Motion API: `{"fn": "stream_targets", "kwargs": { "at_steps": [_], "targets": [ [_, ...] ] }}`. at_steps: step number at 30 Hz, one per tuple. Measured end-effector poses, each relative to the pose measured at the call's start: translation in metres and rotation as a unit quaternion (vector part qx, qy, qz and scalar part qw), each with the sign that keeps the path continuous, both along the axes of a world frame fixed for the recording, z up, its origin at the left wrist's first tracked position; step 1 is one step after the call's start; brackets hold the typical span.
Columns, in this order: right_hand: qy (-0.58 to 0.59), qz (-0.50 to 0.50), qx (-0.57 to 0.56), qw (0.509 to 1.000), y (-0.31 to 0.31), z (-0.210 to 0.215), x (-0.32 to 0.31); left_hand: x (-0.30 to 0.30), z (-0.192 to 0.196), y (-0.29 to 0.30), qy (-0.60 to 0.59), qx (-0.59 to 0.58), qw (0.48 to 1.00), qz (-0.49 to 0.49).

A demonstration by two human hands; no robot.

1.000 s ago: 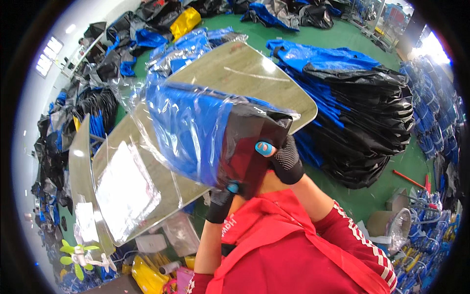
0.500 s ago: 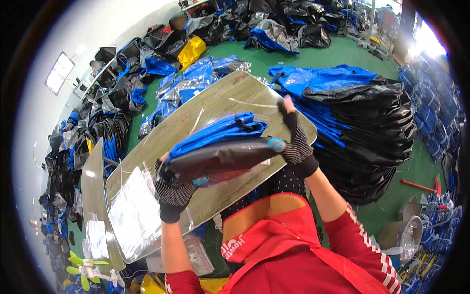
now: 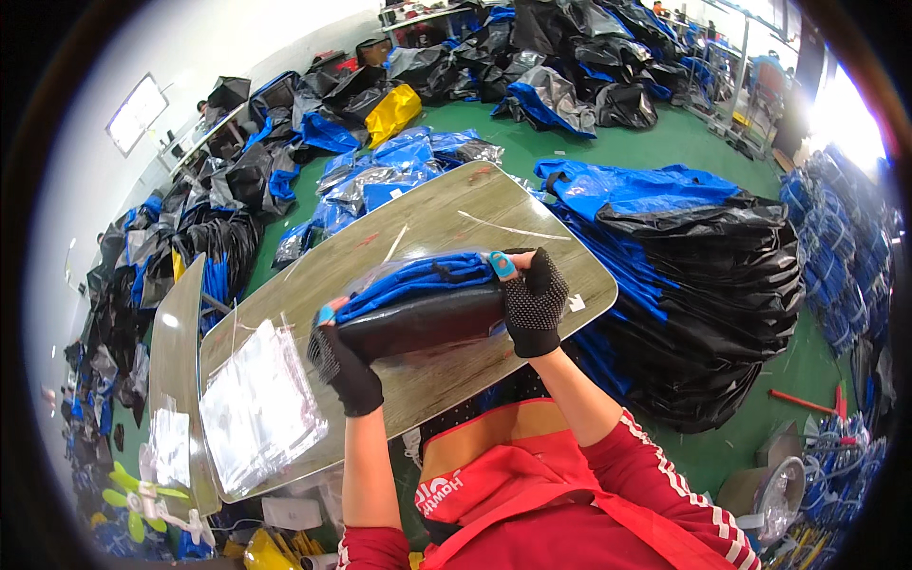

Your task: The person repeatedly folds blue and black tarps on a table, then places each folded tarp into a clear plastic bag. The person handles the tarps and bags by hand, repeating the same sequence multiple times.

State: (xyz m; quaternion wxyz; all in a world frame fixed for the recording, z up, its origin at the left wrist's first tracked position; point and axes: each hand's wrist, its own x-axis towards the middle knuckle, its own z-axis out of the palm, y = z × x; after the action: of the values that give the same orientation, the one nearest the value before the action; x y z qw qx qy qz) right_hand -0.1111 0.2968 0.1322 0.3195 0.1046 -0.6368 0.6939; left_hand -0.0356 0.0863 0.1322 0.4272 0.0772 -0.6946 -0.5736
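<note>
Gripping from both ends, the two hands have the folded bundle (image 3: 423, 318) level between them, right over the middle of the wood-patterned table (image 3: 456, 214)! On the left end it's the left hand (image 3: 344, 369), black glove on, fingers curled round the edge and closed on the bundle; on the other end the right hand (image 3: 535, 302), in a matching dotted glove, pinches the corner, a blue-wrapped digit pressing the top. What a neat packet: bright blue folds on the far side, a smooth black face toward the wearer, a sheen of clear film along the back. Whether its underside touches the tabletop, you cannot tell from here. Look to the left, where a glossy stack of clear plastic sleeves (image 3: 256, 399) lies flat on the table, near the left hand but apart from it. Over on the right, just beyond the table edge, a big heap of blue-and-black sheeting (image 3: 703, 285) spreads across the green floor (image 3: 494, 142). Past the far edge sit wrapped blue packets (image 3: 389, 171), with a yellow piece (image 3: 392, 114) behind them. Down at lower left, a green-bladed fan (image 3: 142, 499); below the hands, a red apron (image 3: 518, 484).
</note>
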Motion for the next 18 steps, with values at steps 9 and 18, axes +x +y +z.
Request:
{"fn": "stream_targets", "kwargs": {
  "at_steps": [9,18],
  "targets": [
    [0.12,0.002,0.088,0.989,-0.004,0.046,-0.069,-0.052,0.032,-0.016,0.033,-0.109,0.991,0.069],
    [0.177,-0.019,0.105,0.978,0.009,0.104,-0.061,-0.04,0.085,-0.034,0.121,-0.133,0.983,0.041]
  ]
}}
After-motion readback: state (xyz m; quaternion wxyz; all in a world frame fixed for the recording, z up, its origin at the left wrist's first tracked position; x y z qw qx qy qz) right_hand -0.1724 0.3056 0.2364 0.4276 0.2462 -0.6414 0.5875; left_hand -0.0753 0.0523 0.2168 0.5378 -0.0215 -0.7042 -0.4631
